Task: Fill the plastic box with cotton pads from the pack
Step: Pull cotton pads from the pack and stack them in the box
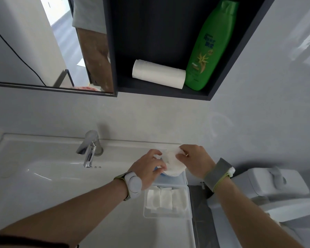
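My left hand point(148, 170) and my right hand point(193, 159) both grip the pack point(172, 163) of cotton pads above the sink edge. The plastic box point(166, 200) stands open just below, with some pads point(166, 197) inside.

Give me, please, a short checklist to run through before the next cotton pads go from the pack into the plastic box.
1. Plastic box open, lid out of the way: ok.
2. Room left in the box: ok; the pads inside lie in a low layer.
3. Pack held steady: ok; left hand grips it just beyond the box.
4. Right hand has hold of pads at the pack's top: ok, it pinches there.
5. How many pads are left in the pack: cannot tell.
6. Box well seated on the sink edge: ok, though close to it.
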Demonstrator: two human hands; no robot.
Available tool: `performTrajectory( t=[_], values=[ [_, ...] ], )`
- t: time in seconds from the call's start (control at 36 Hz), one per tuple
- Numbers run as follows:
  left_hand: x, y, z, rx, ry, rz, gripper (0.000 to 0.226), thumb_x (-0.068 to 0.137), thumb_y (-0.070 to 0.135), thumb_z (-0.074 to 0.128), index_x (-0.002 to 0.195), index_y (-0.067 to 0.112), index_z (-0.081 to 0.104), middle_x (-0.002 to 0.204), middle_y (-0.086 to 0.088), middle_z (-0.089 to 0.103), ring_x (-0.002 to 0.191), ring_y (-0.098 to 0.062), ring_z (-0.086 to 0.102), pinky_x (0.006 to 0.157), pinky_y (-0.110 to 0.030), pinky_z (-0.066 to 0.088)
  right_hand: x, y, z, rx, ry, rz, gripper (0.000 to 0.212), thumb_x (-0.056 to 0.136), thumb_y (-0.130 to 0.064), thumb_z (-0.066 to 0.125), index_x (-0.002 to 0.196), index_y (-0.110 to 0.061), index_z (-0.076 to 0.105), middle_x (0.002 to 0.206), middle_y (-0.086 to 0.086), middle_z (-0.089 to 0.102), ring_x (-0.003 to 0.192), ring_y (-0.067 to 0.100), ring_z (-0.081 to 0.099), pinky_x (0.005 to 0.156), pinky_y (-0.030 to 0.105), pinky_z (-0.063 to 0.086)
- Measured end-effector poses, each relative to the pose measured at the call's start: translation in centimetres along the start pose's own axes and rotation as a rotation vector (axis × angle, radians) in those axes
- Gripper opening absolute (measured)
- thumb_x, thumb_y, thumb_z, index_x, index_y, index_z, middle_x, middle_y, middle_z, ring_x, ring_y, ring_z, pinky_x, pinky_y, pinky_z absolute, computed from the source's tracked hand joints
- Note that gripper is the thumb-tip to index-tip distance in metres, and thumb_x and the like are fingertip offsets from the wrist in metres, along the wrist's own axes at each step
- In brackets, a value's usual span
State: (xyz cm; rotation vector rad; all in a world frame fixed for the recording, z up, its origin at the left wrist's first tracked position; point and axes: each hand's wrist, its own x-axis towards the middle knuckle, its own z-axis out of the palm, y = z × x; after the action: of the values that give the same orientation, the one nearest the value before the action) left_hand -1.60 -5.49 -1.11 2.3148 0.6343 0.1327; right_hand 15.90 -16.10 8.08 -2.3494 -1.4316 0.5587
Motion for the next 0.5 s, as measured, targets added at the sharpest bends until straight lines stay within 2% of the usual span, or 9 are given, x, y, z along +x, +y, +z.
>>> performTrajectory(
  t=[0.08, 0.14, 0.22, 0.28, 0.33, 0.42, 0.5],
  values=[
    [0.1, -0.1, 0.0, 0.002, -0.003, -0.001, 0.017, 0.098, 0.037, 0.054, 0.1, 0.035, 0.071, 0.14, 0.016, 0.034, 0.111, -0.009, 0.054, 0.088, -0.03, 0.048, -0.7, 0.4, -0.1, 0.351, -0.019, 0.141, 0.025, 0.088, -0.015, 0.063, 0.069, 0.0, 0.055, 0.061, 0.012, 0.054, 0.048, 0.02, 0.055, 0.051, 0.032, 0.048],
    [0.2, -0.1, 0.0, -0.005, -0.006, -0.003, 0.017, 0.098, 0.037, 0.054, 0.1, 0.035, 0.071, 0.14, 0.016, 0.035, 0.11, -0.01, 0.056, 0.088, -0.031, 0.049, -1.0, 0.8, 0.0, 0.54, -0.027, 0.2, 0.031, 0.088, -0.01, 0.065, 0.071, 0.011, 0.05, 0.061, 0.015, 0.047, 0.046, 0.02, 0.052, 0.047, 0.032, 0.047],
    [0.2, 0.0, -0.2, -0.014, -0.003, -0.001, 0.016, 0.098, 0.037, 0.055, 0.1, 0.034, 0.071, 0.14, 0.015, 0.036, 0.108, -0.01, 0.057, 0.088, -0.033, 0.05, -1.7, 0.9, 0.3, 0.738, -0.033, 0.256, 0.022, 0.088, -0.007, 0.067, 0.074, 0.007, 0.058, 0.061, 0.014, 0.05, 0.046, 0.023, 0.049, 0.045, 0.029, 0.046],
    [0.1, 0.2, -0.3, -0.013, -0.006, -0.005, 0.016, 0.098, 0.037, 0.055, 0.1, 0.033, 0.071, 0.14, 0.015, 0.036, 0.106, -0.01, 0.058, 0.087, -0.032, 0.05, -2.4, 0.9, 0.7, 0.836, -0.044, 0.286, 0.012, 0.089, -0.006, 0.066, 0.09, 0.006, 0.067, 0.065, 0.015, 0.059, 0.05, 0.025, 0.049, 0.045, 0.029, 0.046],
    [0.0, 0.4, -0.5, -0.012, -0.006, -0.011, 0.015, 0.098, 0.038, 0.055, 0.099, 0.034, 0.07, 0.139, 0.016, 0.036, 0.104, -0.009, 0.058, 0.085, -0.03, 0.049, -3.0, 1.1, 1.3, 0.899, -0.05, 0.321, 0.016, 0.089, -0.007, 0.066, 0.1, 0.005, 0.067, 0.071, 0.02, 0.063, 0.054, 0.028, 0.049, 0.048, 0.031, 0.047],
    [0.0, 0.4, -0.6, -0.01, 0.0, -0.011, 0.015, 0.098, 0.038, 0.055, 0.098, 0.033, 0.07, 0.139, 0.017, 0.036, 0.101, -0.008, 0.059, 0.083, -0.03, 0.05, -3.7, 1.2, 2.0, 0.941, -0.072, 0.353, 0.019, 0.089, -0.009, 0.067, 0.104, 0.003, 0.067, 0.079, 0.029, 0.063, 0.061, 0.032, 0.05, 0.051, 0.034, 0.049],
    [0.0, 0.3, -0.5, -0.004, 0.009, -0.005, 0.015, 0.098, 0.038, 0.056, 0.098, 0.032, 0.07, 0.14, 0.015, 0.037, 0.098, -0.01, 0.06, 0.082, -0.031, 0.05, -4.5, 1.6, 3.2, 0.957, -0.12, 0.383, 0.022, 0.088, -0.009, 0.067, 0.103, 0.007, 0.064, 0.079, 0.025, 0.062, 0.062, 0.032, 0.05, 0.049, 0.032, 0.047]
  ],
)
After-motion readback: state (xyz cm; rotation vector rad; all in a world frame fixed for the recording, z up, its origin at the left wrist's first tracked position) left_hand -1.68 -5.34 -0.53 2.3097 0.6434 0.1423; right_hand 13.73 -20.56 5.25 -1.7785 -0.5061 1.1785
